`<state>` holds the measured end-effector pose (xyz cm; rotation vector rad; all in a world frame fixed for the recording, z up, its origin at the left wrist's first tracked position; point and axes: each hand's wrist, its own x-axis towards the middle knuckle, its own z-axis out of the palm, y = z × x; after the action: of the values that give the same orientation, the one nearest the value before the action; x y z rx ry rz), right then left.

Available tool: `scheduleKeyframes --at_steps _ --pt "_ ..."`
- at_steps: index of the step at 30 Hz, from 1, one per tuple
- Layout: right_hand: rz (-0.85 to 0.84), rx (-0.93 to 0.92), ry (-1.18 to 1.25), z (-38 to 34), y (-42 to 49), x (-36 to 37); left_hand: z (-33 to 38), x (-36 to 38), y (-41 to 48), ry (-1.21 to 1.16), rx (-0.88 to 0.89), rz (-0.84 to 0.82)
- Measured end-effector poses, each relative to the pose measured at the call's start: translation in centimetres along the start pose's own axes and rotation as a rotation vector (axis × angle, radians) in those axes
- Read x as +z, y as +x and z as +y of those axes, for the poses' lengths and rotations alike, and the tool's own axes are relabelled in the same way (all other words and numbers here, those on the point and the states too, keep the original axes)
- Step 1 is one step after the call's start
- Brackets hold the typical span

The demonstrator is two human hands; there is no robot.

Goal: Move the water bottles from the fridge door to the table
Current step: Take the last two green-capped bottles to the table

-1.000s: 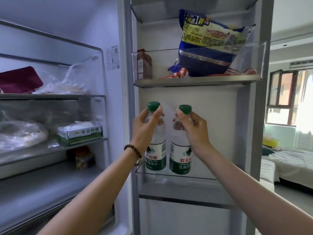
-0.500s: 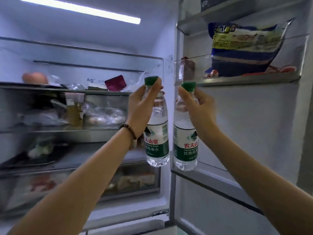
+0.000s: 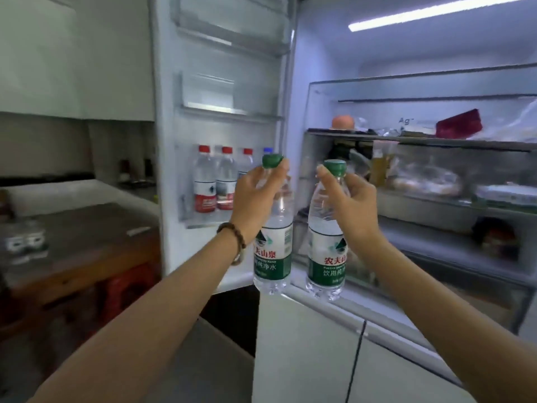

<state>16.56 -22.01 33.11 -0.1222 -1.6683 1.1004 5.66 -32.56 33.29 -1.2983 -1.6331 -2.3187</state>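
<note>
My left hand [image 3: 255, 196] grips the neck of a clear water bottle with a green cap and green label [image 3: 273, 257]. My right hand [image 3: 348, 205] grips a second green-capped bottle [image 3: 327, 257] the same way. Both bottles hang upright in the air in front of the open fridge, side by side and apart. Behind my left hand, the left fridge door's shelf [image 3: 203, 222] holds several more bottles: red-capped ones [image 3: 205, 181] and a blue-capped one [image 3: 268, 151]. A brown wooden table [image 3: 84, 239] stands at the left, blurred.
The fridge interior [image 3: 421, 175] at the right is packed with bagged food on glass shelves. Closed lower fridge doors [image 3: 308, 359] lie below the bottles. A red stool [image 3: 130, 289] sits under the table, and some blurred items [image 3: 23, 242] rest on its left part.
The view has swung left, from the right door past the fridge interior to the left door and table. Both hands carried the two green-capped bottles out of the right door shelf.
</note>
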Motion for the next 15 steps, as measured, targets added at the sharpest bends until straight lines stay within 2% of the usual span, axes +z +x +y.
scheduleKeyframes --at_steps 6,10,15 --pt "-0.167 0.001 0.222 -1.4 -2.5 19.2 1.9 -19.4 -0.2 0.205 0.026 0.201" --pt "-0.209 0.057 0.32 -1.2 -4.9 32.5 1.9 -32.0 -0.3 0.304 0.019 0.3" --pt "-0.328 0.094 0.389 -0.1 -7.8 46.8 1.2 -45.2 0.2 0.384 -0.026 0.35"
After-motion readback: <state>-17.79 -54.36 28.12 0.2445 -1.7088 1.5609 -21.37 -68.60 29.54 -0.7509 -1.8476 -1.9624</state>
